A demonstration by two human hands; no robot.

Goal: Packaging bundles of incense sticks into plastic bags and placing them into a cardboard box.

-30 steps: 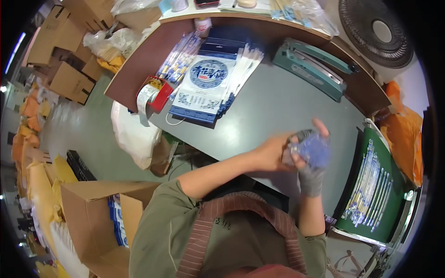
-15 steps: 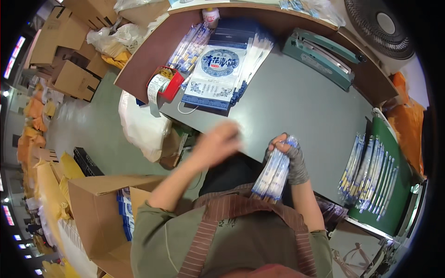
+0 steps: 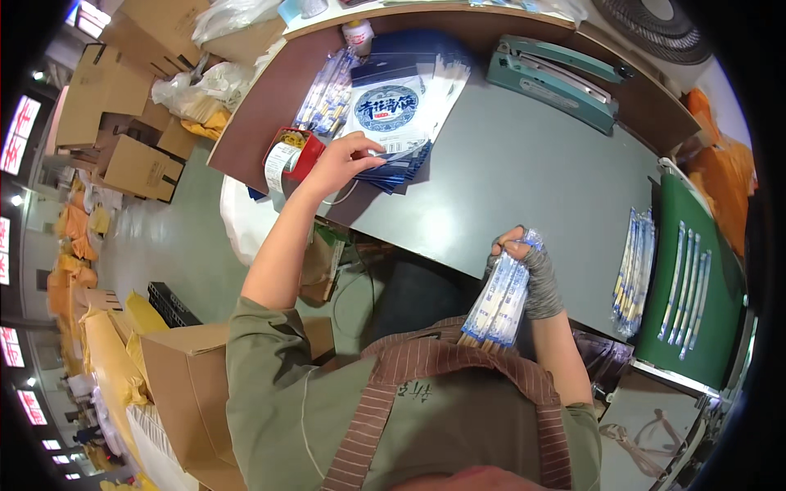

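Observation:
In my right hand (image 3: 528, 266), which wears a grey fingerless glove, a bundle of chopsticks in clear and blue-printed wrappers (image 3: 498, 303) is gripped near its upper end. The bundle slants down toward my apron. My bare left hand (image 3: 348, 164) reaches to the stack of white and blue packaging bags (image 3: 389, 110) at the far left of the table. Its thumb and fingers are apart and rest at the top bag's lower part. More wrapped chopsticks (image 3: 327, 90) lie left of the stack. A red tape dispenser (image 3: 304, 155) holding a white label roll stands by my left wrist.
A green bag sealer (image 3: 557, 86) stands at the table's back. On the right, a green conveyor belt (image 3: 704, 327) carries several wrapped chopsticks, with a pile of chopsticks (image 3: 633, 274) beside it. An open cardboard box (image 3: 188, 393) is at my left elbow. A fan (image 3: 655, 29) sits at the back right.
My left hand has moved forward and left from the table's near edge to the bag stack. My right hand keeps its bundle. The view has shifted, and the chopsticks by the belt are arranged differently.

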